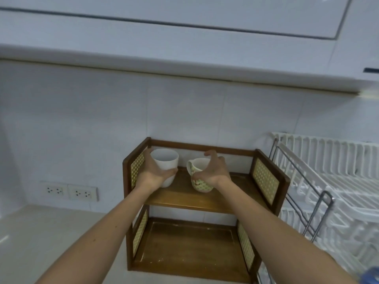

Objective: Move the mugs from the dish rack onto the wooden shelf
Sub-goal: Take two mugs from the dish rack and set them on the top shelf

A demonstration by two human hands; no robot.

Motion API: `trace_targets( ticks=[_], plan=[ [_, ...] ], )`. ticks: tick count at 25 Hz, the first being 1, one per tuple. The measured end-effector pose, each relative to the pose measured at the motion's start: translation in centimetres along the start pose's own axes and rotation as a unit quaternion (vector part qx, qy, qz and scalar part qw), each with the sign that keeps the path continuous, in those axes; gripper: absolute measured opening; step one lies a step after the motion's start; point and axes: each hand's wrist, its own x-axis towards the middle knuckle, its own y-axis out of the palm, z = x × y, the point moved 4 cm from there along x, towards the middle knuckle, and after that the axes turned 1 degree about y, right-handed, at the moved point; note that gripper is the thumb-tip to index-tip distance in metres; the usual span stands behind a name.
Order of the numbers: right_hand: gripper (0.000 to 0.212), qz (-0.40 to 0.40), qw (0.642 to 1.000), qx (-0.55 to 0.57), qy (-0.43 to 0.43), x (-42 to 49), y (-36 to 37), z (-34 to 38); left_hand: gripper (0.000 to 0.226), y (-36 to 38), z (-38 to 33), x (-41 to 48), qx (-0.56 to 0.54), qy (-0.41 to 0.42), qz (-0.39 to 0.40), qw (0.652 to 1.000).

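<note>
A plain white mug (pixel 166 158) stands at the left end of the wooden shelf's (pixel 205 199) upper board, with my left hand (pixel 152 174) wrapped around its side. To its right a cream mug with a green pattern (pixel 200 185) rests on the same board. My right hand (pixel 213 171) arches over that mug with the fingers spread and lifted above the rim, and the thumb lies against its front. The white dish rack (pixel 328 181) stands to the right of the shelf, and I see no mugs in its visible part.
The shelf's lower board (pixel 184 242) is bare. The shelf stands on a pale counter (pixel 51 232) against a white tiled wall with two sockets (pixel 71 191) on the left. A white cabinet (pixel 184 37) hangs overhead. A blue object (pixel 372 275) shows at the bottom right corner.
</note>
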Motion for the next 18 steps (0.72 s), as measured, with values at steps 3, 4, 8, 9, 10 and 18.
trace_targets(
  ticks=[3,4,8,9,10,18],
  plan=[
    [0.083,-0.001,1.000,-0.002,-0.010,0.0,0.2,-0.2,0.099,0.1,0.1,0.1,0.002,-0.003,0.015,1.000],
    [0.085,0.006,1.000,-0.009,-0.013,-0.3,0.3,-0.2,0.101,0.0,0.0,-0.1,0.003,-0.003,0.020,1.000],
    [0.084,-0.013,0.998,-0.032,-0.043,-3.7,-0.8,0.2,0.090,-1.0,-1.6,-2.8,0.088,0.064,-0.038,0.993],
    [0.079,-0.047,0.996,-0.025,-0.073,-5.5,-1.6,0.1,0.079,-1.2,-2.3,-4.0,0.106,0.097,-0.073,0.987],
    [0.075,-0.084,0.990,-0.007,-0.109,-7.6,-2.5,-0.1,0.069,-1.2,-2.9,-5.5,0.110,0.126,-0.096,0.981],
    [0.048,-0.189,0.963,-0.039,-0.189,-25.4,-8.1,-10.6,0.038,6.7,-5.5,-23.9,-0.015,0.256,0.047,0.965]
  ],
)
